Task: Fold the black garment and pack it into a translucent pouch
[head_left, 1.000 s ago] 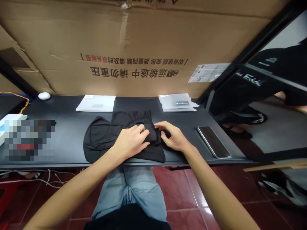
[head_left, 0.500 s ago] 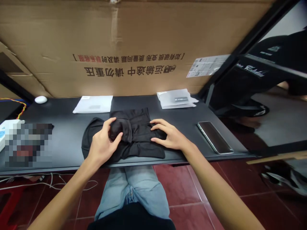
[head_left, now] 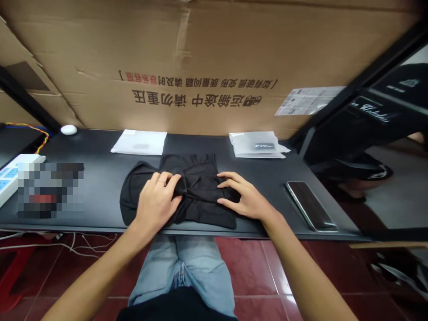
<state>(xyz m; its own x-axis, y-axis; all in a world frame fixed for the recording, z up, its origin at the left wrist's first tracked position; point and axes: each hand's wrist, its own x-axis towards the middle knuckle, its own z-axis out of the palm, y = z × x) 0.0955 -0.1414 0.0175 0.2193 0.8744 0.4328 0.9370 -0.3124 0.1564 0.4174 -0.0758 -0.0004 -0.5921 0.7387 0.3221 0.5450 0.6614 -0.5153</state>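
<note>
A black cloth garment (head_left: 203,191) of thin, smooth fabric lies rumpled on the dark tabletop (head_left: 100,187), with a rounded, hood-like part at its left; I cannot tell its exact kind. My left hand (head_left: 158,198), a ring on one finger, has its fingers and thumb closed on a raised fold near the garment's middle. At the garment's right edge, my right hand (head_left: 244,196) rests with curved, spread fingers, the tips touching the fabric. Its palm side is hidden.
Two flat white packets, left (head_left: 140,143) and right (head_left: 257,145), lie along the back by a cardboard sheet (head_left: 207,53). A phone (head_left: 310,206) is at right. A power strip (head_left: 20,174), a blurred-out item (head_left: 50,189) and a white rounded object (head_left: 68,129) are left. Another person (head_left: 368,116) is beyond.
My left hand has turned over the raised part of the garment and closed on its fold, flattening it. My right hand stays at the right edge. The camera view has shifted slightly.
</note>
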